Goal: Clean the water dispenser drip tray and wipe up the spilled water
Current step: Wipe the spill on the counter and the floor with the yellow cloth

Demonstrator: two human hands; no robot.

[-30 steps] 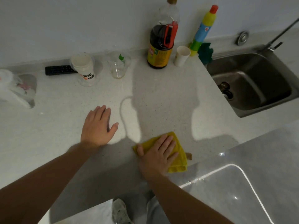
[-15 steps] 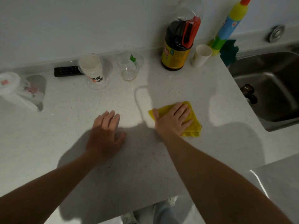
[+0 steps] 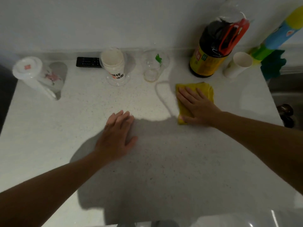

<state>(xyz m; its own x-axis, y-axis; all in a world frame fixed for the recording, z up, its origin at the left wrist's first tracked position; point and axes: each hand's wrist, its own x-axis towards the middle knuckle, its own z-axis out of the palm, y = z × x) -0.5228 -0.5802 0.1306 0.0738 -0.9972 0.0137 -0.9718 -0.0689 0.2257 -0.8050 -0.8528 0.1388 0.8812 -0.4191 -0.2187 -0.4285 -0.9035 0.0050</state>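
Note:
A folded yellow cloth [image 3: 205, 88] lies on the white speckled countertop [image 3: 57, 136], right of centre and close to the back row of items. My right hand [image 3: 196, 105] presses flat on it with straight fingers. A curved wet edge of spilled water [image 3: 161, 95] shows just left of the cloth. My left hand [image 3: 118, 136] rests flat on the bare counter, fingers together, holding nothing. No water dispenser or drip tray is in view.
Along the wall stand a white lidded mug [image 3: 36, 76], a black remote [image 3: 88, 62], stacked cups [image 3: 114, 66], a clear glass [image 3: 153, 68], a dark sauce bottle [image 3: 213, 51], a paper cup [image 3: 237, 64], a colourful bottle [image 3: 278, 35]. The sink [image 3: 288, 99] lies right.
My right hand has pushed the cloth away from the counter's front edge toward the back, near the glass and bottle. The view has shifted closer and leftward; the left hand stays put.

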